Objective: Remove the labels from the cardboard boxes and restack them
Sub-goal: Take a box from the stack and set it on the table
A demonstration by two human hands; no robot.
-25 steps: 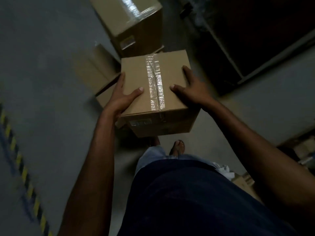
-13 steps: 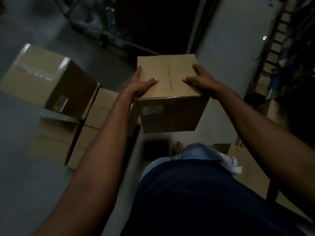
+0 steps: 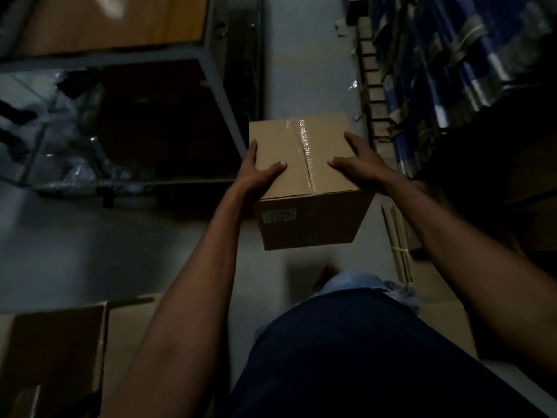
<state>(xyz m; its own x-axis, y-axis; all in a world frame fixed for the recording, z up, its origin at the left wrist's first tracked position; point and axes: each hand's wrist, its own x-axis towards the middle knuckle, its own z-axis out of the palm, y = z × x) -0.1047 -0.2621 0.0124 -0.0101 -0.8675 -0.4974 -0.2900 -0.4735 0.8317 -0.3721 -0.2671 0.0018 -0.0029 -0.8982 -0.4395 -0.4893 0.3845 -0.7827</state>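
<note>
Cardboard box [image 3: 301,158] rides mid-air above the floor [image 3: 301,70]. Left hand [image 3: 256,173] and right hand [image 3: 361,167] clamp opposite sides, thumbs over the taped top. Stiff, seemingly light; this side grip suits.

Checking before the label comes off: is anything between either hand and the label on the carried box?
Nothing visible. The label sits bare on the near face of the cardboard box, below the left hand; the right hand grips the opposite top edge.
</note>
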